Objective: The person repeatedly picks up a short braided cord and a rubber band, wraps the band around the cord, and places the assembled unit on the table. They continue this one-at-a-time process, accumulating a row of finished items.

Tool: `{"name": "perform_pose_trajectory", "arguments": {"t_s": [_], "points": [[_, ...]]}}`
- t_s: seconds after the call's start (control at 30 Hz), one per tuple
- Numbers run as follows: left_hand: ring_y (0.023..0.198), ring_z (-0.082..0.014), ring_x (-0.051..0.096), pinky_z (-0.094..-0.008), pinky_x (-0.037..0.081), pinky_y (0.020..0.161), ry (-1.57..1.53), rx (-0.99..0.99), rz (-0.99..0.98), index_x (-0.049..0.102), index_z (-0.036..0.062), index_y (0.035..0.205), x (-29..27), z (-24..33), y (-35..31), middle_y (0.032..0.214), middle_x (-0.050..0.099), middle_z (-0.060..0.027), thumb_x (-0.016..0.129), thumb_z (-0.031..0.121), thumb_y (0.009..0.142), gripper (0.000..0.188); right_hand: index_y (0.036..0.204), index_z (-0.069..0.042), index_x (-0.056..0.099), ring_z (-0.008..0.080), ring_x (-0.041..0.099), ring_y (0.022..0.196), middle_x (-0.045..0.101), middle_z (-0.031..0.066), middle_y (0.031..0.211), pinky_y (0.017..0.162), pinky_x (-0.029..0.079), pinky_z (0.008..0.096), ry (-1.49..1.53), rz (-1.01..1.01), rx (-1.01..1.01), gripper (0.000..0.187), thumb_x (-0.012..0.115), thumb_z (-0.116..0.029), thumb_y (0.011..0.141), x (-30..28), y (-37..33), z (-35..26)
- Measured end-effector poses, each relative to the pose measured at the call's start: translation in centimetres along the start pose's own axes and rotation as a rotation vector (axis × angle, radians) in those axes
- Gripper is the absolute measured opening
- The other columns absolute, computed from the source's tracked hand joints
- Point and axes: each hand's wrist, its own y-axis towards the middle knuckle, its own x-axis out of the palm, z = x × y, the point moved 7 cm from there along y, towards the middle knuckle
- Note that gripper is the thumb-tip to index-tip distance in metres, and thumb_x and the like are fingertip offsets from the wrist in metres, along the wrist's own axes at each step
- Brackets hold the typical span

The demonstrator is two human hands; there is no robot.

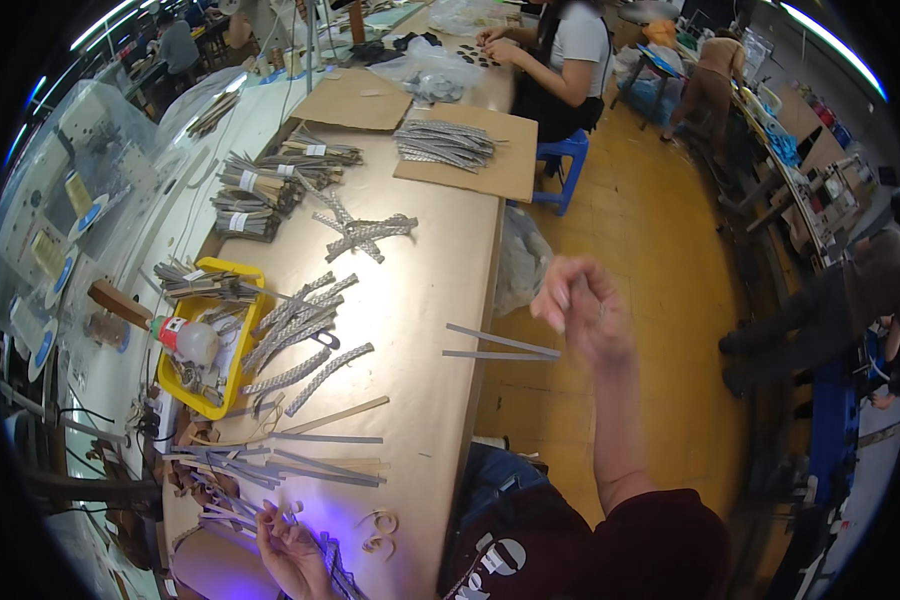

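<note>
My left hand point(292, 552) is at the table's near end under a purple light, palm partly up and fingers curled. A pale scrap point(290, 508) shows at its fingertips, and a grey braided strap point(338, 570) runs beside it. What the fingers grip is not plain. Raised beyond the table's right edge, my right hand point(588, 310) is slightly blurred, its fingers bent together in a pinch whose contents I cannot make out. Left of that hand, two thin grey strips point(500, 354) jut past the table edge. Loose grey and tan strips point(320, 462) lie ahead of my left hand.
Pale curls point(380, 530) lie near my left hand. A yellow tray point(213, 405) holds a bottle point(192, 342). Braided straps point(295, 325) and bundles point(255, 190) lie farther up. A co-worker point(570, 60) sits at the far end by a blue stool point(567, 165); sewing machines line the left.
</note>
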Motion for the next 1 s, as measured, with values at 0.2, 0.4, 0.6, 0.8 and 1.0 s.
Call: {"name": "perform_pose_trajectory", "arguments": {"t_s": [0.2,0.4,0.6,0.8,1.0], "points": [[0.074,-0.0116,0.059,-0.0261,0.049,0.065,0.659,0.225,-0.171,0.057,0.0011,0.105,1.3,-3.0,-5.1,0.103,0.065,-0.0107,0.053,0.018,0.101,0.018,0.125,-0.001,0.062,0.0119,0.054,0.065,0.064,0.0075,0.074,0.061,0.045,0.0292,-1.106,0.067,0.532,0.036,0.069,-0.011,0.091,-8.5,0.1,7.0],[0.073,-0.0133,0.063,-0.0301,0.054,0.073,0.955,0.148,-0.190,0.059,-0.0018,0.096,2.7,-8.0,-8.0,0.099,0.069,-0.0135,0.052,0.013,0.101,0.017,0.113,-0.002,0.063,0.0075,0.052,0.062,0.062,0.0006,0.068,0.059,0.043,0.0260,-1.155,0.011,0.666,0.034,0.077,-0.014,0.084,-9.5,2.7,11.9],[0.078,-0.0140,0.063,-0.0296,0.053,0.075,1.006,0.107,-0.242,0.060,-0.0024,0.099,3.2,-9.6,-8.4,0.101,0.069,-0.0121,0.052,0.009,0.101,0.014,0.077,0.003,0.068,0.0155,0.063,0.057,0.067,0.0102,0.064,0.055,0.049,0.0306,-1.186,-0.061,0.617,0.019,0.080,-0.012,0.079,-7.3,4.1,14.4],[0.083,-0.0145,0.064,-0.0280,0.050,0.074,1.048,0.153,-0.276,0.061,-0.0026,0.102,3.9,-9.4,-8.3,0.103,0.069,-0.0116,0.052,0.007,0.101,0.013,0.070,0.003,0.067,0.0189,0.064,0.048,0.063,0.0113,0.053,0.052,0.051,0.0317,-1.324,-0.127,0.781,0.029,0.086,-0.019,0.075,-7.7,5.7,15.8],[0.084,-0.0145,0.065,-0.0275,0.050,0.075,1.003,0.166,-0.270,0.061,-0.0027,0.103,4.3,-9.3,-8.1,0.104,0.069,-0.0118,0.052,0.006,0.100,0.013,0.072,0.006,0.068,0.0280,0.071,0.069,0.069,0.0199,0.070,0.063,0.054,0.0379,-1.606,-0.034,0.828,0.063,0.081,-0.056,0.073,-8.8,4.1,14.1]]}}
